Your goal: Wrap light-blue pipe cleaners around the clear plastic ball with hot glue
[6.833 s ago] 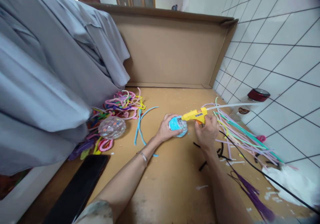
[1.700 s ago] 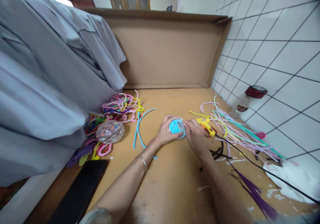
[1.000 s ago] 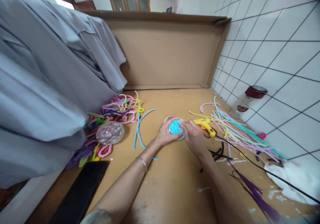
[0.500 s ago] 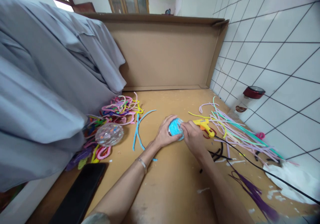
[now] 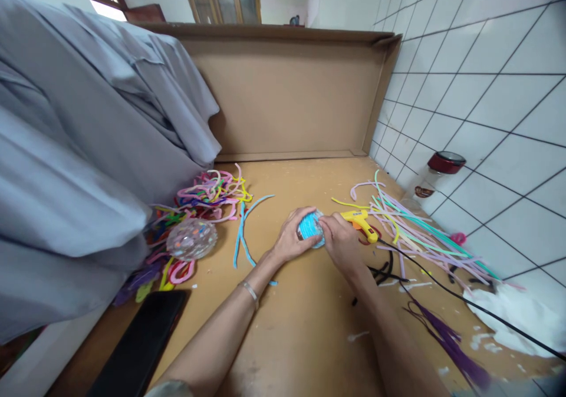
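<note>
The left hand [image 5: 292,239] and right hand [image 5: 339,245] meet around a blue ball [image 5: 309,227] on the cardboard floor [image 5: 305,326], the left cupping its side with curled fingers, the right pinching its other side with thumb and fingertips. Both forearms run back toward the camera, wrists low over the board, a bangle [image 5: 250,291] on the left wrist. In front of the hands the floor lies bare up to the upright cardboard wall [image 5: 287,90]; behind them, between the forearms, it is bare too. Just right of the right hand lies a yellow glue gun [image 5: 361,221], its black cord [image 5: 464,299] trailing away to the right, beside a spread of long pastel stems [image 5: 420,238] and a purple tassel [image 5: 446,341]. A jar [image 5: 437,173] stands against the tiled wall [image 5: 486,90]. Left of the left hand lie two blue stems [image 5: 243,238], then a tangle of coloured stems [image 5: 207,190] and a clear studded ball [image 5: 191,238]. Grey cloth [image 5: 88,149] hangs over that side, a phone [image 5: 141,344] below it.
</note>
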Demonstrator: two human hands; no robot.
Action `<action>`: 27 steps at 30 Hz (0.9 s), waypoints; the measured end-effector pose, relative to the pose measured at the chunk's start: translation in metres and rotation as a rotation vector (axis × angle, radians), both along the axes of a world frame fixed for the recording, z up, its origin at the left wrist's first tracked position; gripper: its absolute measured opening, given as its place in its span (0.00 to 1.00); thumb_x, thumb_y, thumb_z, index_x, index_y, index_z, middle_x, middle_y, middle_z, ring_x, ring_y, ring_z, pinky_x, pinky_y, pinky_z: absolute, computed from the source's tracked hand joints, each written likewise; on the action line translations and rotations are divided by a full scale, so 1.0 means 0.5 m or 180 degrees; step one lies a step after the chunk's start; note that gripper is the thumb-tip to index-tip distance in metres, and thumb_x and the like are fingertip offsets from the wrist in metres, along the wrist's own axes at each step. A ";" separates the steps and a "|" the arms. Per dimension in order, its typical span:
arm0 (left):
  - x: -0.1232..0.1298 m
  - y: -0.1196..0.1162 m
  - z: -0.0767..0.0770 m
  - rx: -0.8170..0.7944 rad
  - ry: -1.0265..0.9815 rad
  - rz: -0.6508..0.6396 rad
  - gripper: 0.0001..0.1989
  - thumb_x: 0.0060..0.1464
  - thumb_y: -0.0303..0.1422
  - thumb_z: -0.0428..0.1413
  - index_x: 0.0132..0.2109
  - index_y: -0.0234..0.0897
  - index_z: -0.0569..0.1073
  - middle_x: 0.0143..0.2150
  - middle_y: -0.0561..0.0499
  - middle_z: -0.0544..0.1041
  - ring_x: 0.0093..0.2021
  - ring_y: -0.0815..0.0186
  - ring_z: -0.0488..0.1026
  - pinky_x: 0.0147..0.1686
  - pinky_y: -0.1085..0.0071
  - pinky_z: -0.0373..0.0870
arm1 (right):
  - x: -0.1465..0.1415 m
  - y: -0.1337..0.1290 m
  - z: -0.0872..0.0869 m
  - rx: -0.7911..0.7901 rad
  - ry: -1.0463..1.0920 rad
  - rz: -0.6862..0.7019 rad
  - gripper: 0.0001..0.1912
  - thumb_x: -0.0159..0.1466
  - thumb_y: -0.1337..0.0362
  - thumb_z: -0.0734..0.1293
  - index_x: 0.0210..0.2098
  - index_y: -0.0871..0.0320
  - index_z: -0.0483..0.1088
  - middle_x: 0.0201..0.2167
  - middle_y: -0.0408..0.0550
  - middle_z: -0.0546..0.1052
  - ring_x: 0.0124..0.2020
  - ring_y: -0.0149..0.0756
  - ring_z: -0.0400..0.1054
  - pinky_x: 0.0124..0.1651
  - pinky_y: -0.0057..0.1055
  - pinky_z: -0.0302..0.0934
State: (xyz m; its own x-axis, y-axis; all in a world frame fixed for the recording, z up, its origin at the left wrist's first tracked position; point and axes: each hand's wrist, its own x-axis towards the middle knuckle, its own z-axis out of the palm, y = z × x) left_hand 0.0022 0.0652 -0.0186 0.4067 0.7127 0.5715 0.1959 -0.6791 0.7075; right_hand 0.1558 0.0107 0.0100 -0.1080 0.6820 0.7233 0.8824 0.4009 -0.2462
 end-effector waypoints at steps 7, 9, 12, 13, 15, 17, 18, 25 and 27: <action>0.001 0.002 -0.003 -0.0102 -0.0127 0.0019 0.29 0.47 0.38 0.62 0.56 0.39 0.67 0.54 0.43 0.72 0.54 0.55 0.70 0.57 0.56 0.67 | 0.002 0.000 0.000 -0.0042 -0.0066 0.0039 0.16 0.70 0.65 0.55 0.33 0.58 0.73 0.27 0.48 0.72 0.30 0.35 0.66 0.34 0.29 0.57; 0.002 0.002 -0.003 -0.0128 -0.0170 -0.0012 0.27 0.47 0.37 0.62 0.55 0.40 0.67 0.54 0.43 0.72 0.55 0.56 0.70 0.57 0.57 0.67 | 0.001 0.000 -0.001 -0.0038 -0.0099 0.0032 0.17 0.70 0.65 0.55 0.34 0.58 0.73 0.27 0.48 0.72 0.30 0.35 0.66 0.34 0.30 0.56; 0.002 0.003 -0.002 -0.0153 -0.0200 -0.0059 0.26 0.47 0.37 0.62 0.54 0.40 0.68 0.55 0.43 0.72 0.56 0.55 0.70 0.57 0.56 0.66 | -0.001 0.000 -0.002 0.0000 -0.0160 0.0040 0.17 0.70 0.65 0.55 0.34 0.58 0.74 0.27 0.48 0.72 0.30 0.35 0.65 0.34 0.30 0.56; 0.002 0.003 -0.002 -0.0146 -0.0212 -0.0064 0.26 0.47 0.37 0.63 0.53 0.40 0.68 0.55 0.43 0.72 0.56 0.55 0.70 0.58 0.56 0.66 | -0.002 0.000 -0.002 0.0009 -0.0182 0.0043 0.17 0.70 0.65 0.55 0.34 0.58 0.74 0.27 0.48 0.72 0.30 0.35 0.65 0.34 0.30 0.56; 0.002 0.003 -0.001 -0.0101 -0.0240 -0.0087 0.25 0.47 0.37 0.62 0.53 0.40 0.68 0.54 0.43 0.72 0.56 0.55 0.70 0.58 0.56 0.66 | -0.003 -0.001 -0.002 0.0016 -0.0220 0.0041 0.17 0.70 0.66 0.55 0.34 0.58 0.73 0.28 0.49 0.73 0.30 0.35 0.65 0.34 0.30 0.56; 0.003 0.004 0.000 -0.0027 -0.0267 -0.0122 0.24 0.47 0.37 0.62 0.52 0.39 0.68 0.54 0.43 0.72 0.56 0.56 0.70 0.58 0.56 0.65 | -0.004 -0.001 -0.002 0.0039 -0.0250 0.0027 0.17 0.70 0.66 0.55 0.34 0.59 0.73 0.27 0.49 0.73 0.30 0.35 0.65 0.34 0.30 0.56; 0.003 0.004 0.000 0.0006 -0.0274 -0.0139 0.23 0.48 0.37 0.62 0.51 0.39 0.69 0.54 0.43 0.72 0.56 0.56 0.70 0.58 0.56 0.65 | -0.004 -0.001 -0.002 0.0051 -0.0264 0.0023 0.16 0.70 0.66 0.55 0.34 0.59 0.73 0.27 0.49 0.73 0.30 0.35 0.65 0.34 0.30 0.55; 0.003 0.007 -0.003 0.0011 -0.0181 -0.0102 0.22 0.48 0.39 0.61 0.50 0.39 0.69 0.55 0.42 0.72 0.57 0.56 0.69 0.58 0.56 0.64 | -0.003 0.002 -0.007 0.0107 -0.0322 -0.0019 0.16 0.70 0.65 0.55 0.34 0.58 0.73 0.26 0.48 0.72 0.28 0.35 0.63 0.33 0.30 0.54; 0.003 0.006 -0.002 0.0027 -0.0171 -0.0096 0.22 0.48 0.39 0.61 0.50 0.39 0.69 0.55 0.42 0.72 0.57 0.55 0.69 0.58 0.56 0.64 | -0.004 0.002 -0.007 0.0115 -0.0331 -0.0005 0.16 0.70 0.65 0.55 0.34 0.58 0.73 0.27 0.48 0.72 0.28 0.35 0.63 0.33 0.31 0.54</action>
State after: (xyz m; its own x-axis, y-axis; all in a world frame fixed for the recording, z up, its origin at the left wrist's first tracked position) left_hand 0.0038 0.0684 -0.0198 0.3964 0.6957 0.5991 0.1370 -0.6900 0.7107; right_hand 0.1540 0.0118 0.0065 -0.1826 0.6560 0.7323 0.9030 0.4065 -0.1389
